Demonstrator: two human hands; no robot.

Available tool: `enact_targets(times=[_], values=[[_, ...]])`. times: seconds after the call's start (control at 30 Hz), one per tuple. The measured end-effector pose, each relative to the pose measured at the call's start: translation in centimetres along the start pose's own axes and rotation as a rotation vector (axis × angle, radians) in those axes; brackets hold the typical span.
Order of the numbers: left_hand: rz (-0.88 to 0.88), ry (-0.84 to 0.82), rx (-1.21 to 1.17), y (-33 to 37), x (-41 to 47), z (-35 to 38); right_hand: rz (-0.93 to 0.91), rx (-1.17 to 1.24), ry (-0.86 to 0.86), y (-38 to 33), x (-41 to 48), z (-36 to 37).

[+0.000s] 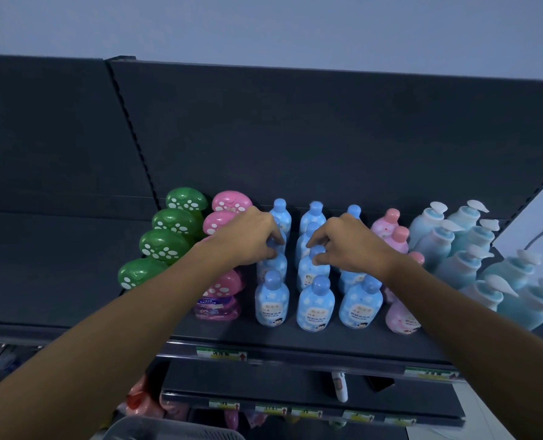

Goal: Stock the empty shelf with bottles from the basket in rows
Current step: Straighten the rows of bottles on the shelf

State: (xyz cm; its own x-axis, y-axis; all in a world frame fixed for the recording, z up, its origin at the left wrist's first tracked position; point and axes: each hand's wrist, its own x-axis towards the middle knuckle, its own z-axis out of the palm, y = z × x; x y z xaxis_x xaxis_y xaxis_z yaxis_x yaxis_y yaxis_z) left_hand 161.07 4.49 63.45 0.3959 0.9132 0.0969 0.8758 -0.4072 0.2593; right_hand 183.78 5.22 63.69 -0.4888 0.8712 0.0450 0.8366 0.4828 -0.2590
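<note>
Peeking in nearest, a grey plastic basket (168, 430) sits below the dark metal shelf (283, 337). There, the left hand (251, 237) pinches the cap of a pale-blue plastic bottle in the left column (272, 249). The right hand (350, 246) pinches the cap of the middle-column blue bottle (314, 265). Three blue columns stand beside four green mushroom-capped bottles (163, 245), with a pale wall (295, 27) behind.

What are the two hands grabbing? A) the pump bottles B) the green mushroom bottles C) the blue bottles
C: the left hand and the right hand each pinch the cap of a blue bottle in the middle rows.
</note>
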Motion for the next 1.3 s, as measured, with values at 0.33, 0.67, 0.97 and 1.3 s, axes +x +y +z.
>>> enact_targets(times=[0.33,0.67,0.97,1.3], values=[[-0.032,-0.010,-0.038,-0.3,0.8,-1.0,0.010,0.044,0.051,0.4,1.4,-1.1],[-0.109,-0.066,0.069,-1.8,4.9,-1.4,0.117,0.021,-0.040,1.4,4.8,-0.7],[-0.088,-0.035,0.023,-2.5,6.0,-0.3,0.091,-0.024,-0.026,2.3,5.5,-0.5],[-0.098,-0.008,-0.045,-3.2,5.9,0.1,0.097,-0.030,-0.037,2.1,5.6,-0.8]])
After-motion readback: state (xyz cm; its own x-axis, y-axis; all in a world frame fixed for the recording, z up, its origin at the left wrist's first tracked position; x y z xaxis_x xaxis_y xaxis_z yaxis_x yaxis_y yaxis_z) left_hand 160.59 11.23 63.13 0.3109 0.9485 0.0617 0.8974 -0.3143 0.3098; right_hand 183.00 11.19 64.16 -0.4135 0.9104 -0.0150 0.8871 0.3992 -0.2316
